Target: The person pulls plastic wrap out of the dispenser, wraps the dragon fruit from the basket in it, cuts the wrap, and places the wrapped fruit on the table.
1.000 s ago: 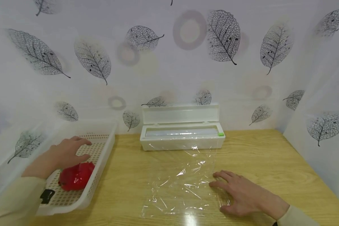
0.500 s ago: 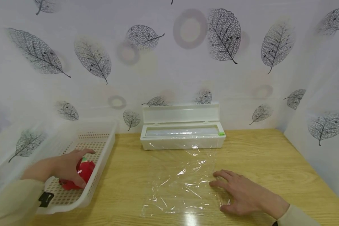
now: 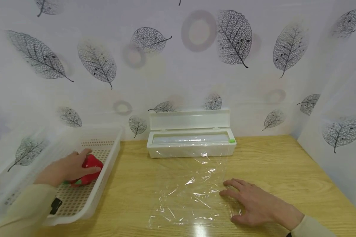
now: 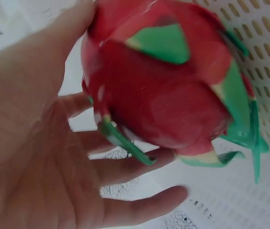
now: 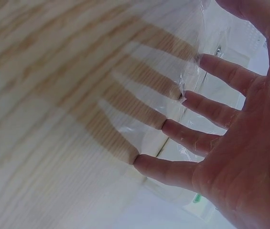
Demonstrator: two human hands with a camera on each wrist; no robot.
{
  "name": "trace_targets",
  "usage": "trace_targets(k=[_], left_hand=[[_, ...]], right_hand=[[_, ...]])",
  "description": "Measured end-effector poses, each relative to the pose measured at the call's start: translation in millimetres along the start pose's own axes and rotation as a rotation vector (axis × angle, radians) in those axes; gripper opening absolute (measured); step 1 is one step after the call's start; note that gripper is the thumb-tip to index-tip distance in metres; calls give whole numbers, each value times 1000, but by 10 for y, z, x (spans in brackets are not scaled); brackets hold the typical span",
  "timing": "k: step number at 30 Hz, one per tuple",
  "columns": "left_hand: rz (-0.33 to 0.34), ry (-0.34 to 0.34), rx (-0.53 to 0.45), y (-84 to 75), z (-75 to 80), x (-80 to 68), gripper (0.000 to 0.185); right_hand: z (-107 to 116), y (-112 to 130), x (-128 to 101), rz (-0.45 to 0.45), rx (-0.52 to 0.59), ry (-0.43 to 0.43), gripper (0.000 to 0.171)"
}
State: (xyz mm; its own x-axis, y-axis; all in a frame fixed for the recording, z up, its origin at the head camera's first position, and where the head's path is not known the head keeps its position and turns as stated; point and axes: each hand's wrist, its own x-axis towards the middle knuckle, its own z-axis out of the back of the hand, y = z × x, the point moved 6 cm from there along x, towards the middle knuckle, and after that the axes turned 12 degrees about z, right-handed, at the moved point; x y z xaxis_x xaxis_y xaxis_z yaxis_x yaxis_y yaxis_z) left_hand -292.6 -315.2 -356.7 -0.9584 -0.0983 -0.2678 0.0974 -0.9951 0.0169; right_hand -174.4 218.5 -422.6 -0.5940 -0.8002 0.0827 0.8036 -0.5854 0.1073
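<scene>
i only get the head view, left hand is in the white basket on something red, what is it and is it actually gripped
Observer: The left wrist view shows a red dragon fruit with green scales, and the left hand holds it with thumb and fingers curled round it.
Operator: is it off the basket floor
Observer: In the left wrist view the perforated floor of the basket lies behind the fruit, but I cannot tell whether they touch.
Operator: and the right hand on the film
Observer: The right wrist view shows the right hand with fingers straight and spread, their tips down on the cling film at its crinkled edge on the wooden table.
</scene>
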Motion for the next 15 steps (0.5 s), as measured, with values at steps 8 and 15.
trace_targets(k=[8,15], left_hand=[[-84,-43,105,-158,-48,-30,102],[-85,-131,226,-139,-93,19,107]], right_hand=[[-4,17,9,5,-8,-6,66],[4,10,7,-6,9,1,65]])
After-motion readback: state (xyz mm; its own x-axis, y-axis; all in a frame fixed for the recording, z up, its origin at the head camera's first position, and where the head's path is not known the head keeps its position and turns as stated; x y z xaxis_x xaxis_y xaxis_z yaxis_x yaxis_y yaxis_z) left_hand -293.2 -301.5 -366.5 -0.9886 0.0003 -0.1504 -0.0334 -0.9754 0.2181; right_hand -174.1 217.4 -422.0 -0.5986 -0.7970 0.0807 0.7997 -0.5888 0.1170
